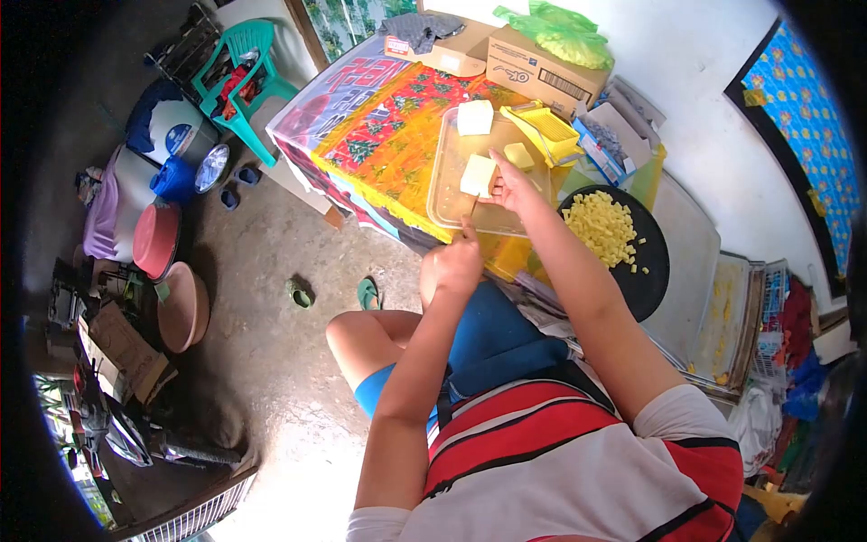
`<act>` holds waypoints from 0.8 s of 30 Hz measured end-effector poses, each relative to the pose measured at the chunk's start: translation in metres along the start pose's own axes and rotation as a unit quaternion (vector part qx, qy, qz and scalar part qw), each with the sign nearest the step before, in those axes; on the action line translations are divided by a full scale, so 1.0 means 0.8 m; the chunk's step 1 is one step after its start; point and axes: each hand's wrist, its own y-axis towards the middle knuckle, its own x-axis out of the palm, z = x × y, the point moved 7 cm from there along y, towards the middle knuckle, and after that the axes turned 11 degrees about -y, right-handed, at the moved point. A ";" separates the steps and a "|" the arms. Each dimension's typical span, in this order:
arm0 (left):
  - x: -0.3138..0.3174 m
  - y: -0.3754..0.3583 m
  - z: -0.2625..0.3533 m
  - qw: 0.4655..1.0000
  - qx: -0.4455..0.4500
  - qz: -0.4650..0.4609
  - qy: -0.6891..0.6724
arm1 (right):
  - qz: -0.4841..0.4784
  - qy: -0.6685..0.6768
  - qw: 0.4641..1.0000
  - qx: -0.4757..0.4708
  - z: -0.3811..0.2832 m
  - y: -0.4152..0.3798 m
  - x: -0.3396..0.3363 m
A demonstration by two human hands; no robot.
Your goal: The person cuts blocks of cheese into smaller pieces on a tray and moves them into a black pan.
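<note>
My right hand (513, 185) holds a pale yellow block (477, 175) by its side, above a clear plastic tray (437, 200) on the table. Closed around the handle of a thin knife (474, 210), my left hand (456, 262) is at the tray's near edge. The blade points up toward the block; whether it touches is too small to tell. Another pale block (475, 117) lies at the far side of the tray, and a smaller yellow piece (518, 156) sits behind my right fingers. Many small yellow cubes (601, 226) fill part of a round black pan (655, 271) to the right.
A yellow plastic frame (544, 132) rests at the tray's far right corner. Behind are cardboard boxes (538, 70) and a green plastic bag (560, 34). A patterned cloth (379, 135) covers the table. Basins (183, 312) and a green chair (248, 77) stand left; slippers (368, 293) lie on the floor.
</note>
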 end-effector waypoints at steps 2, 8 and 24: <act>0.002 0.001 -0.002 1.000 -0.004 -0.006 0.001 | 0.013 -0.007 1.000 -0.004 -0.006 -0.011 0.001; 0.002 0.000 -0.003 1.000 -0.008 -0.019 -0.001 | 0.001 -0.019 1.000 -0.006 -0.005 -0.010 0.003; -0.001 0.010 -0.006 0.996 -0.004 -0.052 -0.072 | -0.013 0.010 1.000 -0.016 -0.003 -0.015 0.009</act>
